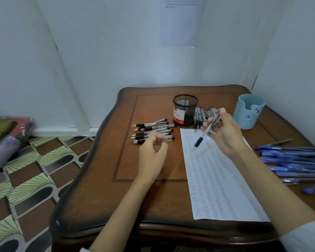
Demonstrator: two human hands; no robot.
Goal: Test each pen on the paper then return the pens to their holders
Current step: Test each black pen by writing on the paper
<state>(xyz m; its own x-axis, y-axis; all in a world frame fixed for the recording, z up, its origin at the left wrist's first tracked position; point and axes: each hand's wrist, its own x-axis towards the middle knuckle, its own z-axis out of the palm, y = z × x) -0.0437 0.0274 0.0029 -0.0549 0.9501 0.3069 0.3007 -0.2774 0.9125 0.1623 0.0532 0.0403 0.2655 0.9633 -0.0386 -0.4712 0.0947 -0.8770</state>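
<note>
My right hand [225, 135] is pinching a clear, black-gripped ballpoint pen [199, 142] above the lined white paper sheet [216, 179] on the brown wooden surface [153, 197], while my left hand [152, 155] is hovering loosely curled and empty.

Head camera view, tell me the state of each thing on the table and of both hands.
Mesh pen holder: upright, no pens showing.
Blue pen holder: upright, no pens showing.
Black pens: lying in two groups beside the mesh pen holder.
Blue pens: lying flat, far right.
Paper: flat, written on.
Right hand: holds one pen over the paper.
Left hand: fingers curled, grip unclear.
</note>
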